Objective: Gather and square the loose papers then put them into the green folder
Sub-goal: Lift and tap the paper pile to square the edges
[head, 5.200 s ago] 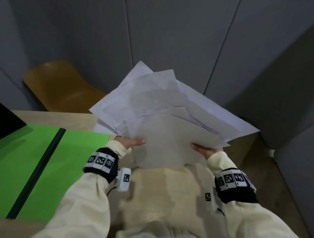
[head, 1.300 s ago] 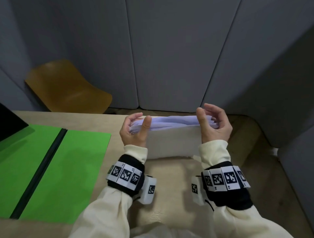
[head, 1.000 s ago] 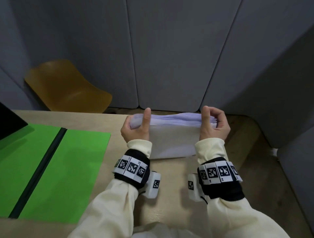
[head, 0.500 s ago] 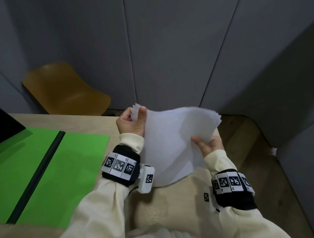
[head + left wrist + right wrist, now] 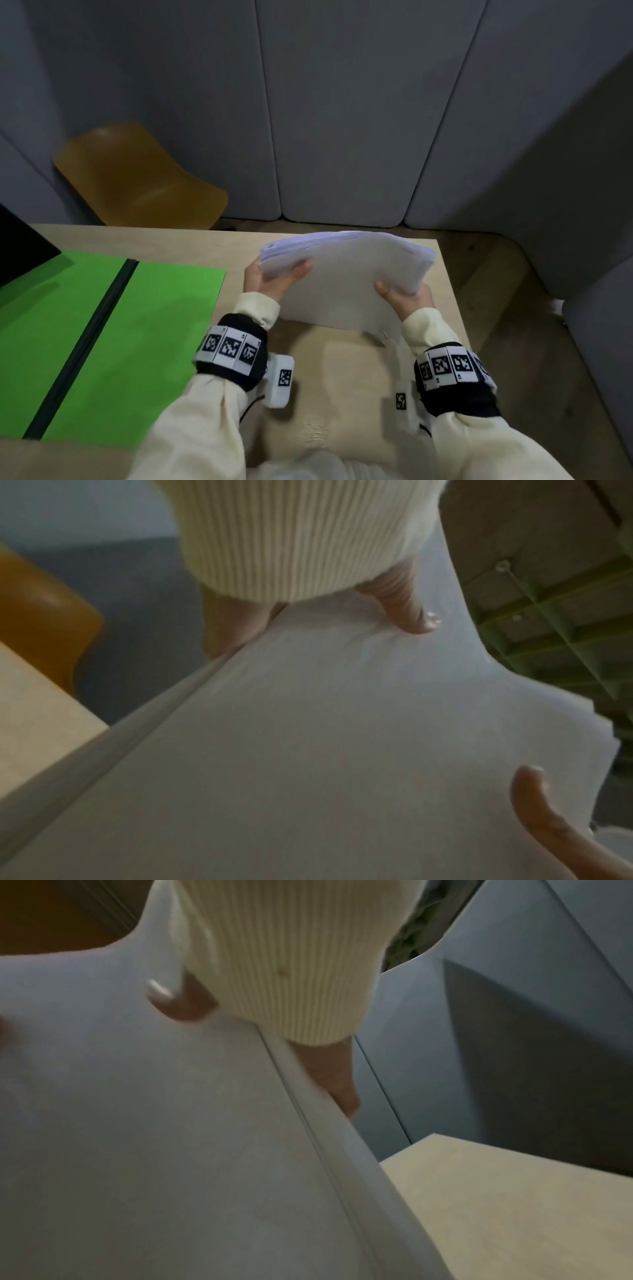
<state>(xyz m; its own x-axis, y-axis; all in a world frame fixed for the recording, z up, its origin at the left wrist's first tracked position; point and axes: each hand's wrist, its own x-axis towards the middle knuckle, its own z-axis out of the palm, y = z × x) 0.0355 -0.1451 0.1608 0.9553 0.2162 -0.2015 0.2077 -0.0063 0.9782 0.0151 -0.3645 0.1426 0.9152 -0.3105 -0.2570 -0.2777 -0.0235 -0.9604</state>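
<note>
A squared stack of white papers (image 5: 346, 274) hangs tilted just above the right part of the table, its near edge low. My left hand (image 5: 274, 281) grips its left edge, thumb on top and fingers hidden beneath. My right hand (image 5: 400, 296) grips the right edge the same way. The open green folder (image 5: 137, 325) lies flat on the table to the left, a dark spine down its middle, apart from the papers. In the left wrist view the papers (image 5: 308, 750) fill the frame with my left thumb (image 5: 534, 804) on them. The right wrist view shows the papers (image 5: 154, 1137) too.
The beige table (image 5: 342, 377) ends just right of the papers, with floor beyond. An orange chair (image 5: 137, 178) stands behind the table's far left. Grey padded wall panels (image 5: 342, 120) close off the back and right. A black object (image 5: 20, 246) overlaps the folder's far left corner.
The fanned sheets were tapped into one stack standing on edge. Since half a second ago the stack has tipped down flatter, and my left hand has dropped to the left edge.
</note>
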